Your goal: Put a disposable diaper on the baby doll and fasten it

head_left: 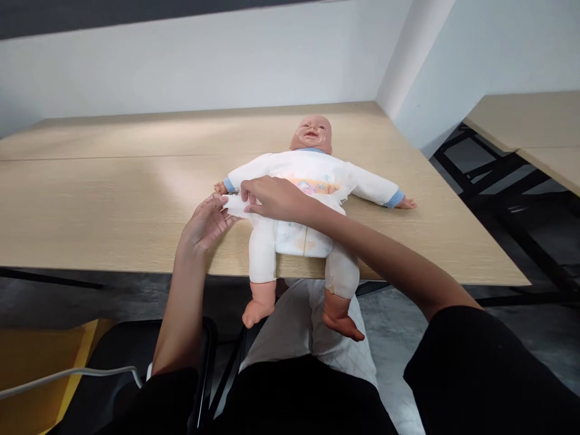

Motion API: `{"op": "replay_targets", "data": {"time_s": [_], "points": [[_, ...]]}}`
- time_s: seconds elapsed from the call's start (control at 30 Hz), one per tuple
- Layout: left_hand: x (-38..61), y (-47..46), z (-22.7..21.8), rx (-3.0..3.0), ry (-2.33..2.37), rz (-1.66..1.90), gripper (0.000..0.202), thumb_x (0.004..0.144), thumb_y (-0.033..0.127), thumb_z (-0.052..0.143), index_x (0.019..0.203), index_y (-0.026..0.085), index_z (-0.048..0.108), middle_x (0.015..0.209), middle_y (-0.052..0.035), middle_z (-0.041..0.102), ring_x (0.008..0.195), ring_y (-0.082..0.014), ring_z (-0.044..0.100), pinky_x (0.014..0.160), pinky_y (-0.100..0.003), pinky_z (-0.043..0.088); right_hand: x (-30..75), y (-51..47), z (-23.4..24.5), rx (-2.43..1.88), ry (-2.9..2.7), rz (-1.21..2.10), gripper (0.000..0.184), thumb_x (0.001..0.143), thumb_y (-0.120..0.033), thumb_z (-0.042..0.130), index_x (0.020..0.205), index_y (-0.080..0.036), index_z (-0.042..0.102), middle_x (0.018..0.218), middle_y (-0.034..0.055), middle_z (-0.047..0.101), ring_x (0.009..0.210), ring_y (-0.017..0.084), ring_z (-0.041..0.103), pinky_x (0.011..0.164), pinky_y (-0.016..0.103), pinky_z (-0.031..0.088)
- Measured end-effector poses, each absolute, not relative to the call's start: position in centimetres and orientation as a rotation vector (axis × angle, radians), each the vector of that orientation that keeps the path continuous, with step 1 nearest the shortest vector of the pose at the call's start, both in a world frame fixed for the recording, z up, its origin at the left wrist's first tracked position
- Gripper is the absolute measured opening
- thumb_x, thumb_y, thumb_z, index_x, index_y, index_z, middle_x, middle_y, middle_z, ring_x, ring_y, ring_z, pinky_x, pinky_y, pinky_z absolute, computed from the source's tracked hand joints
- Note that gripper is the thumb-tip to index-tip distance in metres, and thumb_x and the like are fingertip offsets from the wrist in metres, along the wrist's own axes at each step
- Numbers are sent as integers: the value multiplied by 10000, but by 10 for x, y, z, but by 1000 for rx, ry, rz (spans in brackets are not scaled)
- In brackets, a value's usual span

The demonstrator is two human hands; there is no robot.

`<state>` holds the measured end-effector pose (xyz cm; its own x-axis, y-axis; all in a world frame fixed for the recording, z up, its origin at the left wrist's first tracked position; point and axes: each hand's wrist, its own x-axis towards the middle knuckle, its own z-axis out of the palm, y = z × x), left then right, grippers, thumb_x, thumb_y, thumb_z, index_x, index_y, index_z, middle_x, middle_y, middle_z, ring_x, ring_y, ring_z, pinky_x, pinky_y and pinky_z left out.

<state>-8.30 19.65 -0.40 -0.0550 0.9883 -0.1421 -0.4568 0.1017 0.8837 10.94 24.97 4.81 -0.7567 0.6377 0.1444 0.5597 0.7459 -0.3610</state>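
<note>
One baby doll [308, 166], flat on its back on the pale wood-look table [113, 217], right at the near edge; head [312, 134] toward the wall [203, 66], lower legs sticking out past the edge. Head bald, pinkish, a bit glossy, molded smile. White long-sleeved top [371, 181], light-blue collar and cuffs, arms spread out to both sides. Diaper [294, 238] white, yellowish line down the front, faint print near it. Orange-and-pink print [312, 186] across the belly, partly behind the person's arm; from here can't tell if it's on top or diaper. Legs [263, 254] whitish, feet [259, 305] orange-tan, the doll's left one darker, in shade. Small brownish mark [333, 287] low on that leg.

Right hand [276, 198] reaches across the doll's middle, thumb and index close together, pinching a white flap [236, 206] at the doll's right hip. Left hand [211, 220] just outside that hip, fingers half curled, thumb and fingertips gripping the flap's outer end. Doll's small right hand [220, 188] sits just beyond.

Person in black short sleeves, light trousers [299, 320] under the table edge. White cable [67, 376] lower left; another table [534, 127] off right.
</note>
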Motion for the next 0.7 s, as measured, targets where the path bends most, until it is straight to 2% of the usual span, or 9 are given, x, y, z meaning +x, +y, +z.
{"op": "replay_targets", "data": {"time_s": [0.1,0.17,0.27,0.43,0.57,0.7], "points": [[-81,194,-3,764,981,1357,234,721,170,813,775,162,586,905,-3,687,787,-100,646,717,-210,619,108,250,43,-913,-2662,486,271,944,-385,709,1107,-192,611,1084,-8,689,966,148,610,676,251,323],[-80,194,-3,791,978,1356,246,724,182,832,751,158,588,901,-6,696,785,-105,659,738,-220,622,108,251,38,-887,-2624,510,277,946,-428,702,1060,-191,614,1045,-4,686,925,144,592,664,256,308],[-80,195,-5,824,960,1370,290,682,199,888,721,154,604,899,-13,711,793,-129,688,725,-243,630,108,252,30,-839,-2569,564,166,1003,-337,612,963,-176,611,984,12,681,872,138,563,665,269,288],[-82,196,-6,809,937,1454,309,635,206,940,710,164,643,815,10,712,775,-136,707,745,-253,645,107,251,29,-866,-2504,541,159,1015,-288,544,927,-166,595,925,26,678,857,159,567,766,290,323],[-83,195,-6,763,947,1457,295,630,222,946,734,174,674,858,4,742,762,-132,710,745,-251,652,108,257,32,-1193,-2331,272,144,965,-203,494,917,-154,621,994,89,663,1044,257,564,939,387,364],[-83,196,-7,761,952,1449,303,625,223,944,768,176,681,854,12,736,764,-138,717,750,-255,651,114,271,29,-1326,-2262,166,97,908,-206,577,890,-140,645,1097,143,623,1199,334,496,1023,480,376]]}}
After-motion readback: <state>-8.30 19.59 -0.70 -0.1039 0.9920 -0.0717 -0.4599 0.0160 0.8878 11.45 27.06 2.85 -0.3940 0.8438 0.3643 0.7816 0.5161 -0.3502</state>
